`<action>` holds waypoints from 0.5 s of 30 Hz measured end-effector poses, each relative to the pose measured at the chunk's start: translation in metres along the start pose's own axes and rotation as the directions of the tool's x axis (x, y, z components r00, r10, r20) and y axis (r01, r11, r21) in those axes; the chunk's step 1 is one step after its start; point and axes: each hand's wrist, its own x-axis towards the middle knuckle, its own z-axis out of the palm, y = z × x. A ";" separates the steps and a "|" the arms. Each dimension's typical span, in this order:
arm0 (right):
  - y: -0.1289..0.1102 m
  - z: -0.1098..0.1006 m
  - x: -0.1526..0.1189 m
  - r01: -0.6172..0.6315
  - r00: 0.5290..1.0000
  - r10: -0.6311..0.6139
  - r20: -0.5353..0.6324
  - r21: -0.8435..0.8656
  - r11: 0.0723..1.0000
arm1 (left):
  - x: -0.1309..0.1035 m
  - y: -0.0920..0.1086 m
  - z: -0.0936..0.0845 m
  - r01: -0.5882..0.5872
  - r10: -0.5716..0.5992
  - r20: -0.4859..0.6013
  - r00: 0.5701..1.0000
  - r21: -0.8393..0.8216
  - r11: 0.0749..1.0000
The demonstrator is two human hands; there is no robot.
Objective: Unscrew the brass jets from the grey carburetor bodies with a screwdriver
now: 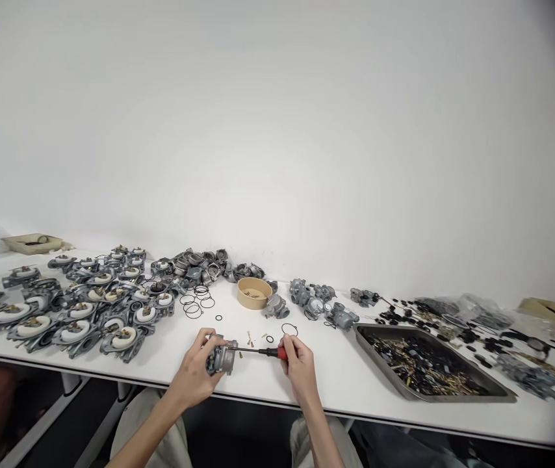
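My left hand (198, 369) is closed around a grey metal carburetor (225, 357) at the table's front edge. In my right hand (299, 365) is a screwdriver (270, 352) with a red and black handle, held level and pointing left. Its tip meets the side of the carburetor; the exact contact spot is too small to make out. Just beyond the blade lie small brass parts (249, 339) and a small black O-ring (270, 339). A larger thin rubber ring (289, 329) rests past my right hand.
Rows of carburetor bodies with white floats (75, 330) cover the left. Float bowls (199, 265) are heaped behind a round tan tub (254, 294). More carburetors (314, 299) stand right of it. A metal tray (433, 364) full of small parts sits at right; a white wall (277, 143) rises behind.
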 end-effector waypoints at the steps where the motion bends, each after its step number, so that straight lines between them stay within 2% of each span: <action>1: 0.000 -0.001 0.000 0.022 0.999 -0.022 0.028 0.005 1.000 | 0.000 0.000 0.000 0.006 -0.006 -0.001 1.000 0.003 1.000; 4: 0.002 -0.002 0.000 0.042 0.992 -0.047 0.114 0.047 0.998 | 0.001 0.000 -0.001 0.016 -0.016 -0.018 1.000 0.011 1.000; 8: 0.003 -0.002 -0.001 0.029 0.997 -0.030 0.075 0.022 0.999 | 0.002 0.001 -0.002 0.005 -0.005 -0.025 1.000 0.008 1.000; 12: 0.004 -0.004 -0.002 0.062 0.990 -0.066 0.129 0.036 0.997 | 0.002 0.001 -0.002 0.009 -0.009 -0.011 1.000 -0.001 1.000; 15: 0.006 -0.003 -0.001 0.036 0.996 -0.036 0.079 -0.003 0.999 | 0.001 0.000 -0.001 0.019 -0.019 0.005 1.000 -0.005 1.000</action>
